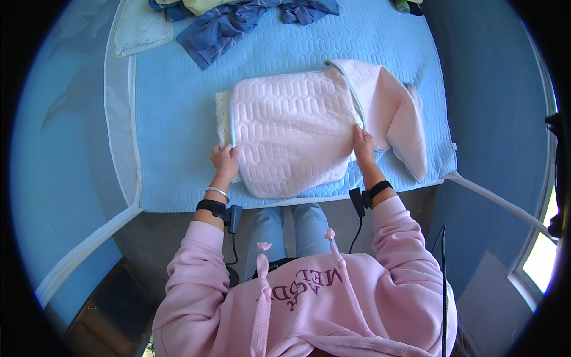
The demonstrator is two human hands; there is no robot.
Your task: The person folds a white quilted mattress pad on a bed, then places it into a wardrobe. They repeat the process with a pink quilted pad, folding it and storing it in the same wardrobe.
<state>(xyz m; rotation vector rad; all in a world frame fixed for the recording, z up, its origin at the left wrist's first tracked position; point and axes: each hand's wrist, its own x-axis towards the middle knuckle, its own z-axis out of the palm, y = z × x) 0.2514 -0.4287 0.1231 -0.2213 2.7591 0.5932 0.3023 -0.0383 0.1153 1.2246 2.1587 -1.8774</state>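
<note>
A pale pink quilted pad (290,129) with light-blue binding lies on the bed in front of me. Under its left side, a strip of cream patterned fabric (223,118) pokes out; the rest of that piece is hidden. My left hand (225,160) pinches the pad's left edge together with this fabric. On the opposite side, my right hand (364,142) grips the pad near a bound edge, its fingertips partly tucked out of sight. Beyond that hand the pad's loose part (392,107) is folded and bunched to the right.
A light-blue quilted mattress cover (178,120) spreads beneath everything. At the far side lie a crumpled dark-blue cloth (223,33) and a pale pillow (143,29). A green object (402,6) is at the far right. White-edged netting (120,111) borders the bed's left side.
</note>
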